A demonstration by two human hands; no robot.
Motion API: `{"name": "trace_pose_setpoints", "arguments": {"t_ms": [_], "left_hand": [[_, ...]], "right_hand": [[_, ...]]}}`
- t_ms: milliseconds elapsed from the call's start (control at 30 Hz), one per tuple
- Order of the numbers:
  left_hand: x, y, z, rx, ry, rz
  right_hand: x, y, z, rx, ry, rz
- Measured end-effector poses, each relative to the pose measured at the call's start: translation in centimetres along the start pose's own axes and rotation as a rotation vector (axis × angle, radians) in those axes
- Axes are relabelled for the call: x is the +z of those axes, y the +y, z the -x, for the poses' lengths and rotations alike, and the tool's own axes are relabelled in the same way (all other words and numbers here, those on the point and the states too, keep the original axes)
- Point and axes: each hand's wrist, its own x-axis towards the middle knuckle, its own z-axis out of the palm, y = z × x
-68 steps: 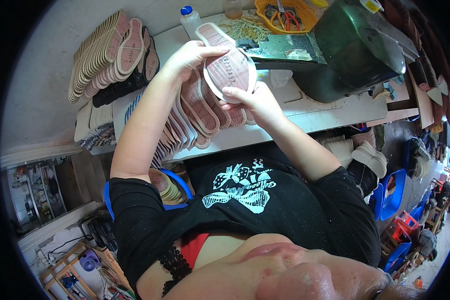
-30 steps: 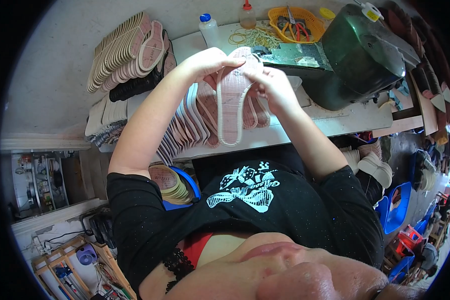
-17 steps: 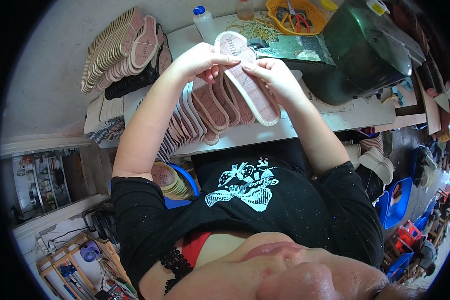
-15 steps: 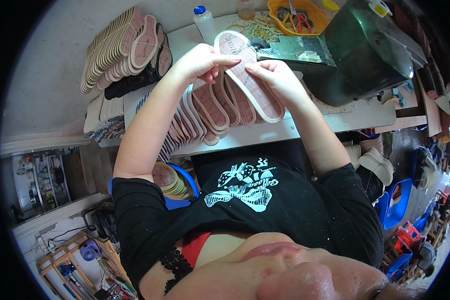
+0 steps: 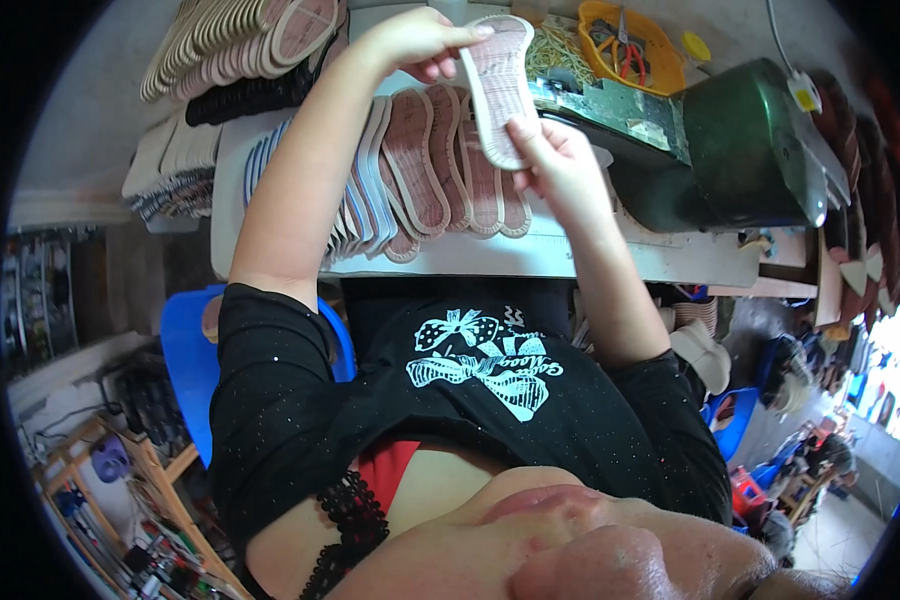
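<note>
Currently both hands are on one slim pink woven-fabric insole with a cream rim (image 5: 500,85). Taking the dark green metal machine (image 5: 745,145) as reference: insole is up off the white worktop (image 5: 670,258), left of the machine body, just off the end of its flat green arm (image 5: 620,122). Lengthwise it points away from the wearer, leaning slightly. Contact with the arm: can't tell, they overlap in view.

Left hand (image 5: 420,45): grip pinching the insole's far end, thumb on the pink face, other fingers curled at its left edge. Right hand (image 5: 562,165): grip pinching the near end, thumb on the face, fingers curled beside/under it.

Left of the machine, on the worktop under the held piece: overlapping row of pink insoles with pale rims (image 5: 420,165); further left, pieces with white and blue edges (image 5: 370,195) fanned against it. Furthest left of the machine: tied stack of cream-edged insoles (image 5: 215,40), black bundle (image 5: 255,95) beside it, whitish stack (image 5: 175,160) nearer the wearer.

Behind the machine arm: orange-yellow plastic basket (image 5: 592,40) with scissors (image 5: 623,28) and red-handled pliers (image 5: 631,66) in it, tangle of yellowish cords (image 5: 558,58) next to it. Blue plastic bin (image 5: 185,365) well left of the machine, below worktop level.
</note>
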Motion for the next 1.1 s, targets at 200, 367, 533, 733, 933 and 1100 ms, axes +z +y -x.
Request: {"name": "trace_pose_setpoints", "arguments": {"t_ms": [200, 367, 533, 733, 933, 1100], "left_hand": [[-0.2, -8.1, 6.9, 0.105, 0.627, -0.161], [3.8, -11.8, 14.3, 0.097, 0.718, -0.65], [4.4, -11.2, 14.7, 0.078, 0.552, -0.252], [4.8, -12.0, 15.5, -0.108, 0.405, -0.147], [4.8, -12.2, 16.3, -0.175, 0.472, -0.138], [4.8, -10.2, 16.6, -0.199, 0.224, 0.373]], "right_hand": [[3.9, 4.7, 2.0, 0.183, -0.084, 0.198], [4.2, 5.1, 2.8, -0.003, -0.092, 0.971], [9.6, 8.0, 0.3, 0.242, -0.458, 0.62], [10.5, 11.6, 0.5, 0.429, -0.379, 0.276], [7.5, 4.0, 0.3, -0.096, -0.127, 0.736], [4.9, -1.5, 2.8, -0.233, -0.187, 0.65]]}}
